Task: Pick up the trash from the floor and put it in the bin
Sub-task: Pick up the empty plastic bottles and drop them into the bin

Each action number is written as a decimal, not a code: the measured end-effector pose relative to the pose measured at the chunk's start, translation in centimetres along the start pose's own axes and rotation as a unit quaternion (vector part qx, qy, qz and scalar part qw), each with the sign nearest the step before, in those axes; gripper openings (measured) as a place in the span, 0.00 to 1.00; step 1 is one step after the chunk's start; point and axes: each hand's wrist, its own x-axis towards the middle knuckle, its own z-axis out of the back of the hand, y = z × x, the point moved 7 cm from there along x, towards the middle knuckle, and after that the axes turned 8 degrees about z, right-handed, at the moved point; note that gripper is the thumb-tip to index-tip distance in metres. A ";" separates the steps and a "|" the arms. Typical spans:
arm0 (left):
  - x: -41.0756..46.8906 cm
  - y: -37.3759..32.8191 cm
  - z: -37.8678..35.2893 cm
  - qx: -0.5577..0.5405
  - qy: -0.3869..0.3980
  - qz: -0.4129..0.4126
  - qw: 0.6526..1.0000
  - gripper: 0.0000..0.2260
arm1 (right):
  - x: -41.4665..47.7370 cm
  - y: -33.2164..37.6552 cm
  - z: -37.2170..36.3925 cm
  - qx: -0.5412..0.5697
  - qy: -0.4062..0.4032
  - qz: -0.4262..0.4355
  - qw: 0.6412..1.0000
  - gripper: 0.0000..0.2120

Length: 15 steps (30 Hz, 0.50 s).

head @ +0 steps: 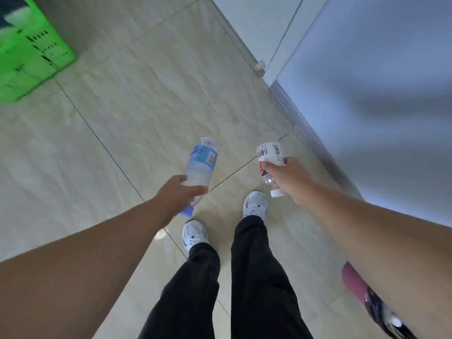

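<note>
My left hand (pixel 176 195) grips a clear plastic bottle with a blue label (pixel 201 161), its blue cap pointing down toward my feet. My right hand (pixel 287 176) holds a smaller bottle with a white label and barcode (pixel 268 154), its white cap also hanging down. Both bottles are held in the air above the beige tiled floor (pixel 146 106). A green slotted plastic bin (pixel 29 57) stands at the far left, well away from both hands.
My legs in black trousers and white shoes (pixel 255 204) stand below the hands. A frosted glass wall with a metal base rail (pixel 318 143) runs along the right. A pink and dark object (pixel 357 287) lies under my right forearm.
</note>
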 end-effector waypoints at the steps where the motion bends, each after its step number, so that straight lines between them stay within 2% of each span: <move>1: -1.2 -0.5 -1.5 0.012 0.008 -0.012 1.000 0.37 | -1.2 -1.1 1.6 0.026 -0.015 -0.007 1.000 0.16; 3: -3.4 -1.6 -5.1 0.042 0.023 -0.036 0.998 0.38 | -3.6 -3.5 4.6 0.085 -0.046 -0.023 0.995 0.13; 7: -7.2 -2.7 -13.2 0.099 0.056 -0.062 0.992 0.38 | -7.6 -9.3 9.9 0.202 -0.088 -0.045 0.974 0.17; 10: -9.0 -2.5 -19.4 0.145 0.071 -0.081 0.983 0.38 | -9.7 -14.6 13.6 0.231 -0.117 -0.050 0.965 0.18; 15: -10.7 0.2 -29.8 0.218 0.084 -0.088 0.968 0.37 | -12.9 -25.5 19.3 0.300 -0.165 -0.083 0.936 0.12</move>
